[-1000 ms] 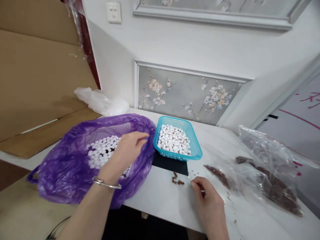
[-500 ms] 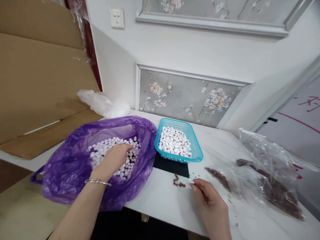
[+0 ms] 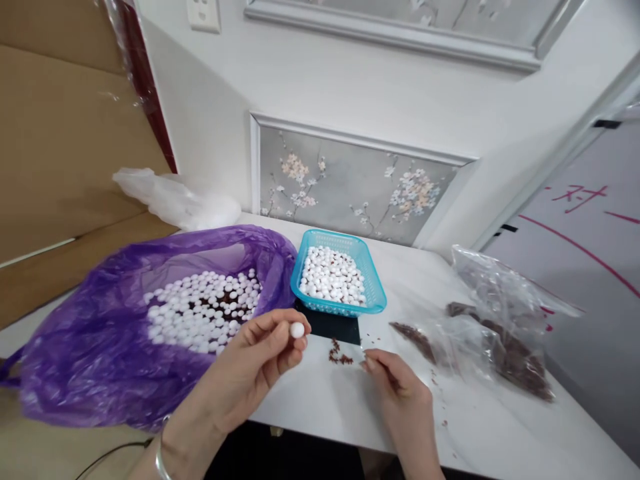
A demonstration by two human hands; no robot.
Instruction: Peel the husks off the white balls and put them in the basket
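My left hand (image 3: 255, 367) is raised over the table's front edge and pinches one small white bead (image 3: 297, 329) between thumb and fingertips. Just behind it lies an open purple plastic bag (image 3: 90, 347) full of the same white beads (image 3: 200, 310). My right hand (image 3: 400, 397) rests on the white table (image 3: 320, 393) with its fingers pressed together, close to a small heap of brown bits (image 3: 339, 353); what it holds, if anything, I cannot make out. A blue basket (image 3: 376, 293) of white beads stands on a black slab (image 3: 330, 325).
A clear plastic bag (image 3: 500, 327) with brown bits lies at the right, with crumbs scattered before it. A crumpled white bag (image 3: 170, 200) sits at the back left by cardboard sheets (image 3: 60, 153). The wall rises right behind the table.
My left hand has come out of the purple bag toward me with one white bead pinched in it. My right hand has stayed by the brown heap. The view shifted a little.
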